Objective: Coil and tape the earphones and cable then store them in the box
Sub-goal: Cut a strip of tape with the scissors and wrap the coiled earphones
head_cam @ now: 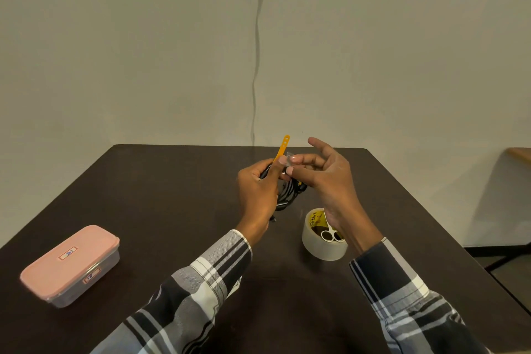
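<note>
While hands hold the cable (288, 195), the box (70, 264) labels stay unreadable.

Dark brown table (178, 181) in front of me, far edge against the wall. Landmark is the tape roll (323, 248), standing flat on the table right of centre. White-handled scissors (330, 235) sit inside its core. Box (70, 266) with a pink lid, shut, lies well left of the tape and slightly nearer me, set at an angle to the table edge.
</note>
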{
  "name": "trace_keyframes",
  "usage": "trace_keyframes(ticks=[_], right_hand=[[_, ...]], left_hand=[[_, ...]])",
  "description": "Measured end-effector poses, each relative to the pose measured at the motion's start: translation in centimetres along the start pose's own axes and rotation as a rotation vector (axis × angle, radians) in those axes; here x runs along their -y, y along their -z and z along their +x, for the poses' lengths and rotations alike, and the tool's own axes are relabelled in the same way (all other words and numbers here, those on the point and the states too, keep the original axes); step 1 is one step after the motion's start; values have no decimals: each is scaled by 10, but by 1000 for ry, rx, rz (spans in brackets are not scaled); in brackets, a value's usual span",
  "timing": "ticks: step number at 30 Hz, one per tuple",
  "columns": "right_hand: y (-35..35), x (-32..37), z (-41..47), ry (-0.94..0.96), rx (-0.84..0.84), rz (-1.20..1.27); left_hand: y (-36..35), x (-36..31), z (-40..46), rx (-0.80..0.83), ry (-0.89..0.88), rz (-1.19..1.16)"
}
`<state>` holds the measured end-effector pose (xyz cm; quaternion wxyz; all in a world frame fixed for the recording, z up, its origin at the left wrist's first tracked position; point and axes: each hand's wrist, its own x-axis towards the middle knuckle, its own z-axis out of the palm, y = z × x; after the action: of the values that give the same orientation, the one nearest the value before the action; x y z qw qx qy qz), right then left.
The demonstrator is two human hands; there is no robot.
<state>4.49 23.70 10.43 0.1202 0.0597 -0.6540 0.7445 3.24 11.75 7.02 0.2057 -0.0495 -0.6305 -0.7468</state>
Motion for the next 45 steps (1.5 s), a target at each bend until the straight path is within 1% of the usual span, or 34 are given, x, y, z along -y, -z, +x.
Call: trace_keyframes(ticks=[4, 17, 23, 27, 31, 36, 41, 45], right_hand=[[-2, 0, 2, 20, -12, -58], [2, -7, 6, 19, 9, -155], [3, -7, 6, 16, 26, -251], [3, -10, 5, 3, 19, -184], [5, -13, 6, -53, 25, -126], [7, -16, 11, -88, 57, -108], [9, -15, 11, -58, 67, -57], [7, -11, 9, -16, 13, -70]], left_hand=[[0, -2, -1, 10, -10, -3], [0, 3, -1, 16, 56, -60], [1, 4, -2, 32, 76, -54], [0, 0, -2, 62, 64, -68], [0, -2, -3, 54, 79, -75], [1, -2, -3, 63, 52, -70], [-2, -2, -3, 72, 48, -81], [-5, -1, -3, 34, 30, -51]])
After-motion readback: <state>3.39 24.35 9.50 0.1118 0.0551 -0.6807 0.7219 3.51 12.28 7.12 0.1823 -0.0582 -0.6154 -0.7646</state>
